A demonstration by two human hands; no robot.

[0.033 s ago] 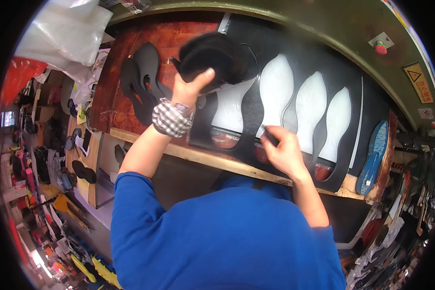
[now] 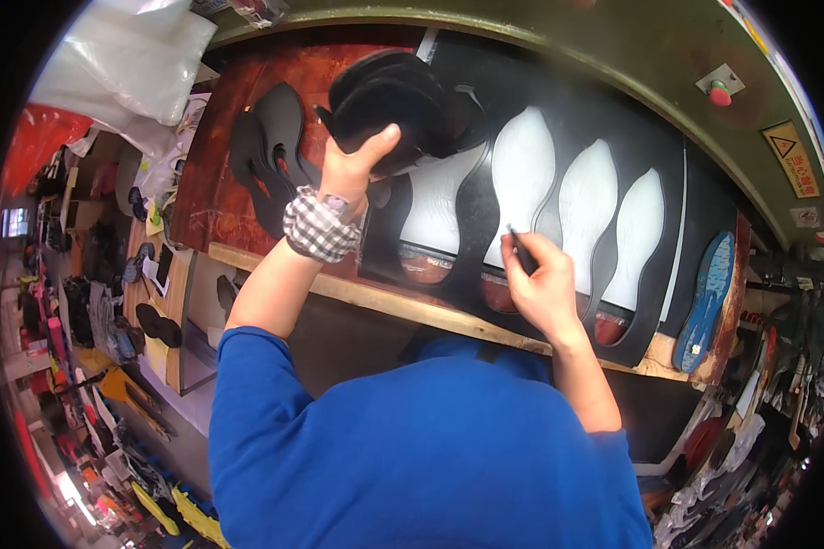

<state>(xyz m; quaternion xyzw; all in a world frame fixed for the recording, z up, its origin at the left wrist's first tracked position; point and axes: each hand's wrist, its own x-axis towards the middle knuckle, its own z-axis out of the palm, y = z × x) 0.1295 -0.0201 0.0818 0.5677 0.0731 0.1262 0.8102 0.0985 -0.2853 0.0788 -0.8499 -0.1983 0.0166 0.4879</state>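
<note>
My left hand (image 2: 352, 169), with a checked cuff at the wrist, grips a stack of black sole-shaped cut pieces (image 2: 389, 96) and holds it above the bench. My right hand (image 2: 542, 288) pinches a thin dark tool (image 2: 520, 249) and rests on a black sheet (image 2: 481, 215). That sheet has several sole-shaped holes (image 2: 526, 169) cut through it, with white showing underneath. The tool tip sits at the lower edge of the second hole. My blue sleeves and shirt fill the lower half of the view.
The sheet lies on a reddish-brown board (image 2: 220, 183) with a wooden front edge (image 2: 403, 306). More black soles (image 2: 270, 151) lie at the left. A blue sole (image 2: 707, 297) leans at the right. A red button (image 2: 719, 91) and a yellow warning label (image 2: 789, 157) sit on the green machine frame.
</note>
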